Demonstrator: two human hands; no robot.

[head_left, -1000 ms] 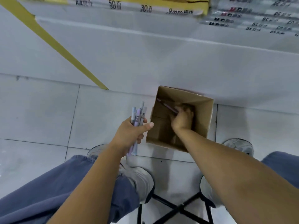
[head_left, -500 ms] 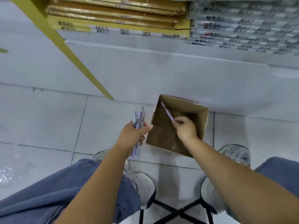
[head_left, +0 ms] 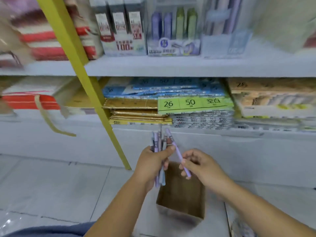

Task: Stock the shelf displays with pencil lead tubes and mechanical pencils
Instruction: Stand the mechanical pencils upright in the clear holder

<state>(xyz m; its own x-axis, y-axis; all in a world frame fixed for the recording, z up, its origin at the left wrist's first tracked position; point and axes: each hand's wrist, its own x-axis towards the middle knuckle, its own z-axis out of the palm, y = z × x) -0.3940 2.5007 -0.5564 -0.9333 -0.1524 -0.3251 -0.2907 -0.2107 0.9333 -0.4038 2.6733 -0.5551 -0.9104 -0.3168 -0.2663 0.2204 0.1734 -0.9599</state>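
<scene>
My left hand [head_left: 153,164] grips a bundle of several purple and grey mechanical pencils [head_left: 159,142], held upright in front of the lowest shelf. My right hand [head_left: 199,165] pinches a single lilac pencil [head_left: 177,153] that leans up and left, its top end touching the bundle. Below both hands an open brown cardboard box [head_left: 182,194] stands on the tiled floor. On the upper shelf stand display boxes: one with purple and green tubes [head_left: 173,31] and a clear one with pale pencils [head_left: 225,26].
A yellow shelf upright [head_left: 82,74] slants down just left of my hands. The lower shelf holds stacks of wrapped paper pads [head_left: 195,106] and gold packs [head_left: 136,113]. White shelf edge [head_left: 188,67] runs across. Red-and-white goods sit at left. The view is motion-blurred.
My right hand has come out of the box with one lilac pencil and brought it up to the bundle. Both hands have risen, and the view has tilted up to the shelves.
</scene>
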